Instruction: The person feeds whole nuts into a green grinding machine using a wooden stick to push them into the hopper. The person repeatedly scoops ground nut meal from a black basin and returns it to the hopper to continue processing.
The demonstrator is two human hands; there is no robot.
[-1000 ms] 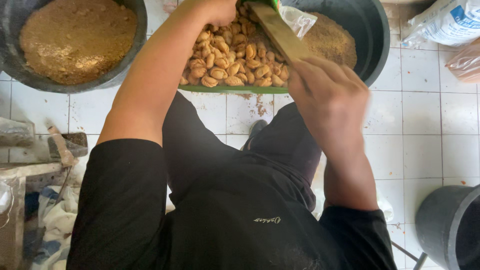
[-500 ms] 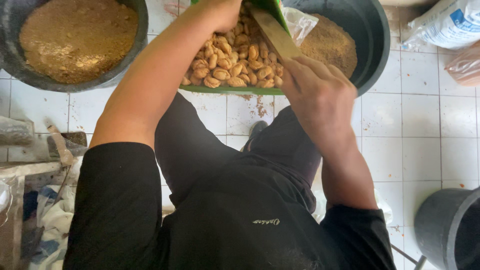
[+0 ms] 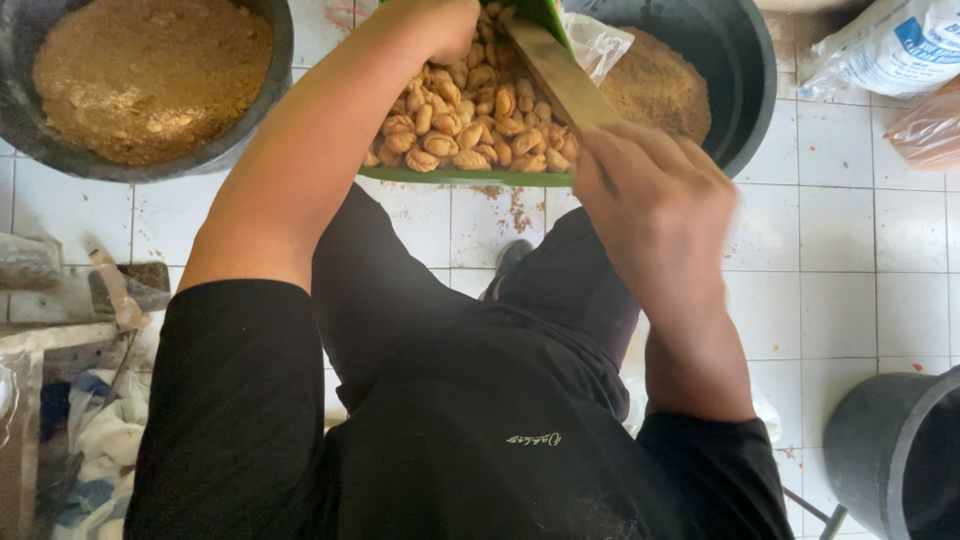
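A white sack [image 3: 890, 45] with a blue patch is seen at the upper right corner on the tiled floor [image 3: 850, 230], and a clear pinkish bag [image 3: 925, 130] lies just below it. A crumpled clear plastic bag [image 3: 595, 40] sits at the rim of the right tub [image 3: 745, 90], which holds brown meal. A second tub [image 3: 150, 80] of brown meal stands at upper left.

A flat wooden stick [image 3: 560, 75] is gripped in the closed right hand [image 3: 655, 200]; its long axis runs diagonally, pointing up and left over the nuts [image 3: 470, 125] heaped in a green tray [image 3: 460, 176]. The left hand [image 3: 440, 25] rests on the nuts at the top edge; its grip cannot be told.
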